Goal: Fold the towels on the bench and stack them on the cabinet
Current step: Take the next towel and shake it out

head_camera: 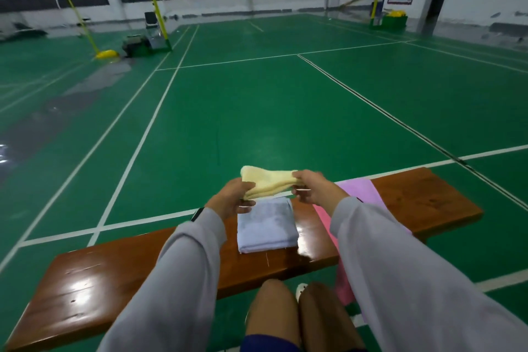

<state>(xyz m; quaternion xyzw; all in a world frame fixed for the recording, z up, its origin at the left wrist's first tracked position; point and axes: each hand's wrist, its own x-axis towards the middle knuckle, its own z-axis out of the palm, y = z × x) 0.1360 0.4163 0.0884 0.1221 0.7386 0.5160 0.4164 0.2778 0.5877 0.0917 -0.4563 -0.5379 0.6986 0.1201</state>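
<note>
A folded pale yellow towel [267, 181] hangs in the air above the wooden bench [114, 274]. My left hand [231, 198] grips its left end and my right hand [313, 187] pinches its right end. Directly below it a folded light blue towel [267, 227] lies flat on the bench. A pink towel [363, 191] lies spread on the bench to the right, partly hidden by my right sleeve, with one end hanging over the near edge [344, 286]. No cabinet is in view.
The bench runs from lower left to upper right, with bare wood on both ends. My knees [297, 314] are against its near side. Green court floor [257, 108] with white lines stretches beyond; net posts [157, 11] and a chair stand far back.
</note>
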